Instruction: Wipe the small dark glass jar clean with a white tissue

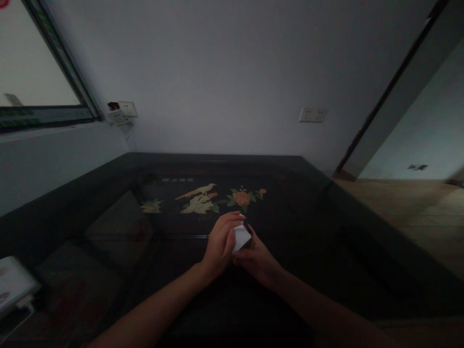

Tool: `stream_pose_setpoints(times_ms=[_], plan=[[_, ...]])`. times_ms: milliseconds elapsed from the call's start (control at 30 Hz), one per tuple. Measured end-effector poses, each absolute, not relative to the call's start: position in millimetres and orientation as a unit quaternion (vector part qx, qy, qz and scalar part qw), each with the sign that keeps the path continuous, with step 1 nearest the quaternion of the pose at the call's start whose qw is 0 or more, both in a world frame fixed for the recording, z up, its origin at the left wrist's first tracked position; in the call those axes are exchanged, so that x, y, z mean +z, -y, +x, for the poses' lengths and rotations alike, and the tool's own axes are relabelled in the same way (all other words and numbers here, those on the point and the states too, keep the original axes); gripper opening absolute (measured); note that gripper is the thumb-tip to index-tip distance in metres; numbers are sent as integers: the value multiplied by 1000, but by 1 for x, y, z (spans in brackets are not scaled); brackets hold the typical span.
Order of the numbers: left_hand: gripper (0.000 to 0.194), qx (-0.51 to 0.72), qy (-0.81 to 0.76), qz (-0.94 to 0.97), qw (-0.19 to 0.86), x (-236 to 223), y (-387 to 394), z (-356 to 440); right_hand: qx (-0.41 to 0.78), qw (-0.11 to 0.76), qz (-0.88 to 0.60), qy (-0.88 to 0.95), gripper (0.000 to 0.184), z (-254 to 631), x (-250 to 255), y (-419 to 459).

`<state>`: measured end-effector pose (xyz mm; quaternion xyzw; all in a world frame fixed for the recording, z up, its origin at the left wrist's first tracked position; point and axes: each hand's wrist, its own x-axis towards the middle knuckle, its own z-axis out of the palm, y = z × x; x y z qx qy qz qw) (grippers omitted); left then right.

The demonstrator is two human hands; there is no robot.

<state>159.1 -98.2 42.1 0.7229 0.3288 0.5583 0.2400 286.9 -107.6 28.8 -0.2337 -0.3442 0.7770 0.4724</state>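
Both of my hands meet over the middle of a black lacquered table [297,203]. My left hand [219,244] curls its fingers over the top of a small white object [241,238], which looks like a folded piece of paper or a small box. My right hand [255,258] holds the same white object from below and behind, with something small and dark at its top edge. Both hands are closed on it. The room is dim, so the object's details do not show.
The table top carries a painted bird and orange flower design [210,198]. A white device with a cable [14,285] lies at the near left. Wall sockets [123,112] and switches [312,114] are on the grey wall; a doorway [416,145] opens right.
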Motion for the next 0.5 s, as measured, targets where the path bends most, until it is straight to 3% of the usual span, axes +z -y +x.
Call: stream_pose_setpoints(times_ms=[100, 333, 433, 500], plan=[[35, 565, -359, 676, 308, 41, 95, 160, 778, 468, -240, 342, 67, 287, 29, 107], [37, 556, -387, 319, 663, 34, 78, 167, 789, 447, -227, 355, 68, 286, 28, 108], [38, 541, -353, 278, 711, 34, 78, 169, 787, 452, -220, 358, 69, 285, 27, 108], [39, 562, -368, 314, 671, 35, 82, 169, 785, 456, -225, 353, 70, 284, 27, 109]])
